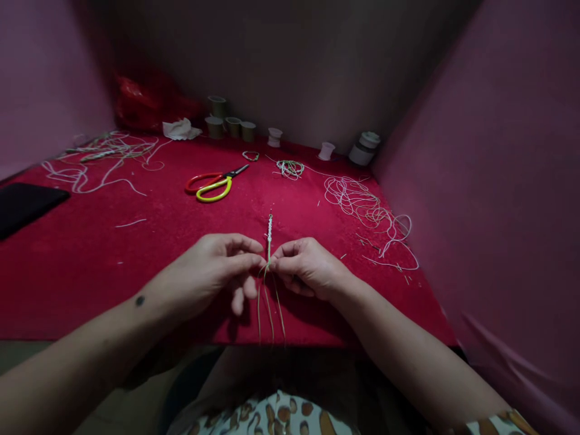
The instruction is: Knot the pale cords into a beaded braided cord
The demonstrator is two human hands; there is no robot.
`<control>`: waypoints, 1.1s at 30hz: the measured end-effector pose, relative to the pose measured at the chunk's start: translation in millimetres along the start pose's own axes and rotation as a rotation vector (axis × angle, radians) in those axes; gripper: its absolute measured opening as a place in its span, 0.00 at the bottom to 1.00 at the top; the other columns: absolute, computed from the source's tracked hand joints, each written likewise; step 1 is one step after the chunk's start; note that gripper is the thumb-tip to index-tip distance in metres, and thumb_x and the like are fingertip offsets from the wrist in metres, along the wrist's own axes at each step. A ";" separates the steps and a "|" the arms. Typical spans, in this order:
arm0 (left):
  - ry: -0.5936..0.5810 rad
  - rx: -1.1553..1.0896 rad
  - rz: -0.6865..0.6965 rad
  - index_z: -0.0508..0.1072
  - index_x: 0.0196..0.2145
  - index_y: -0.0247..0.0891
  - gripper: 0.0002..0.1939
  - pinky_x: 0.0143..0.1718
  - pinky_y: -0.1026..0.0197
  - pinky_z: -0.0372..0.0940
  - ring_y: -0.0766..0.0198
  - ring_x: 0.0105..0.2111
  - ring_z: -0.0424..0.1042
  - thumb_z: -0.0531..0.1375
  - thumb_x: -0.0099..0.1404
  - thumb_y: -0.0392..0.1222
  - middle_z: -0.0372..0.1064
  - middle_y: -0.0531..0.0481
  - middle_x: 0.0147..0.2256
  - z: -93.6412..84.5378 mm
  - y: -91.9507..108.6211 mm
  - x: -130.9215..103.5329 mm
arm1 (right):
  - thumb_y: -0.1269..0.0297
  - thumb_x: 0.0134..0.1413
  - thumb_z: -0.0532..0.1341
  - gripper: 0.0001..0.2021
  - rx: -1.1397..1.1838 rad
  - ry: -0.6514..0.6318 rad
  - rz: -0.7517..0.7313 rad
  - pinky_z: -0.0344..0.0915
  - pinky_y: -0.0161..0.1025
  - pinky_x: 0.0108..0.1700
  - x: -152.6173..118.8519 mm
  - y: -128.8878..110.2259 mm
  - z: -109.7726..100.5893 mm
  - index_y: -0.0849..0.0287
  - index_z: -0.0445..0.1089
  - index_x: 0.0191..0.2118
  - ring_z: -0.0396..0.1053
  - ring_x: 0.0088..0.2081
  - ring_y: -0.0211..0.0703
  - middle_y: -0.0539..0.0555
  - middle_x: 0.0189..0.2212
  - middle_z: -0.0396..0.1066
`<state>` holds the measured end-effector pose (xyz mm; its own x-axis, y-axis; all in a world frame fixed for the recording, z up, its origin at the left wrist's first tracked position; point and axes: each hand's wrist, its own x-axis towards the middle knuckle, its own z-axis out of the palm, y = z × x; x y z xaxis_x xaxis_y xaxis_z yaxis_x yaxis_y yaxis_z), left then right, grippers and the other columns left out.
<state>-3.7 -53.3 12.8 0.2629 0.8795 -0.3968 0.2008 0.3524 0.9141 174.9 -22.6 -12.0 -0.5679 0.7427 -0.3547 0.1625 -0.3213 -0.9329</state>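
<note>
A thin white and green knotted cord [269,229] runs away from me over the red tabletop, its far end at a tiny loop. Loose thin strands hang from its near end toward the table's front edge. My right hand [308,266] pinches the cord at the point where the strands split, thumb against index finger. From the other side, my left hand [226,266] meets it with thumb and index fingertips at the same spot. The remaining left fingers are loosely curled apart. Exactly which strand each fingertip grips is hidden.
Scissors [215,184] with red and yellow handles lie beyond my hands. Tangled cords spread at left [104,157] and right [357,202]. Several spools [215,127], a lidded jar [364,149] and a red plastic bag [145,99] stand along the back. A black flat object [29,202] lies far left.
</note>
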 end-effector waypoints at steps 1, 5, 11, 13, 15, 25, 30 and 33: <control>-0.082 -0.073 -0.043 0.69 0.34 0.35 0.08 0.15 0.66 0.62 0.64 0.13 0.69 0.58 0.59 0.43 0.72 0.49 0.18 0.8 -1.1 5.2 | 0.67 0.49 0.60 0.06 0.001 0.000 0.000 0.44 0.28 0.09 0.0 0.3 -0.2 0.60 0.64 0.25 0.49 0.09 0.28 0.42 0.11 0.57; -0.206 -0.201 -0.112 0.69 0.24 0.33 0.11 0.16 0.66 0.65 0.64 0.14 0.70 0.59 0.59 0.43 0.70 0.47 0.16 7.0 -10.2 14.8 | 0.70 0.48 0.59 0.04 -0.002 0.023 0.021 0.44 0.28 0.09 -0.9 -0.8 -0.6 0.60 0.64 0.25 0.49 0.10 0.28 0.41 0.11 0.57; -0.118 -0.241 -0.112 0.66 0.23 0.36 0.07 0.10 0.66 0.63 0.66 0.09 0.65 0.59 0.57 0.37 0.68 0.52 0.14 6.5 -12.3 13.6 | 0.70 0.50 0.57 0.05 -0.175 0.080 0.065 0.45 0.28 0.12 -3.6 -8.2 7.1 0.59 0.62 0.25 0.51 0.10 0.29 0.42 0.10 0.56; -0.112 -0.220 -0.125 0.66 0.23 0.36 0.07 0.09 0.66 0.62 0.66 0.09 0.65 0.58 0.58 0.36 0.67 0.52 0.13 6.6 -11.9 14.0 | 0.71 0.49 0.57 0.05 -0.274 0.133 0.044 0.47 0.28 0.14 -3.9 -8.7 10.3 0.60 0.62 0.24 0.52 0.12 0.29 0.42 0.11 0.56; -0.114 -0.182 -0.132 0.66 0.22 0.37 0.08 0.08 0.67 0.61 0.65 0.08 0.64 0.57 0.59 0.37 0.66 0.52 0.12 7.1 -12.8 15.3 | 0.73 0.47 0.57 0.05 -0.411 0.176 -0.039 0.50 0.29 0.18 -4.2 -7.7 11.5 0.60 0.63 0.24 0.54 0.15 0.29 0.44 0.13 0.58; -0.092 -0.163 -0.099 0.67 0.21 0.35 0.07 0.06 0.70 0.56 0.69 0.08 0.62 0.58 0.57 0.36 0.69 0.51 0.14 10.1 -9.1 18.5 | 0.70 0.51 0.57 0.07 -0.685 0.267 -0.313 0.52 0.32 0.27 -23.2 -6.5 10.8 0.62 0.67 0.24 0.58 0.22 0.33 0.49 0.19 0.64; -0.077 -0.252 -0.104 0.65 0.21 0.35 0.07 0.06 0.71 0.54 0.71 0.07 0.61 0.59 0.54 0.33 0.71 0.49 0.16 10.0 -5.5 16.7 | 0.70 0.53 0.55 0.08 -0.711 0.290 -0.330 0.52 0.33 0.25 -46.0 11.4 33.0 0.60 0.66 0.25 0.57 0.21 0.34 0.49 0.18 0.63; -0.087 -0.286 -0.094 0.65 0.22 0.35 0.07 0.07 0.71 0.56 0.71 0.11 0.64 0.60 0.54 0.32 0.75 0.44 0.24 9.7 -6.0 16.9 | 0.69 0.54 0.55 0.07 -0.712 0.298 -0.302 0.53 0.34 0.25 -55.7 26.3 45.4 0.59 0.66 0.27 0.59 0.21 0.35 0.51 0.21 0.66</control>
<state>8.6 -43.6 -0.1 0.3379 0.8125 -0.4750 -0.0420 0.5172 0.8548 174.2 -99.0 -14.0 -0.4476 0.8942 0.0094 0.5663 0.2916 -0.7709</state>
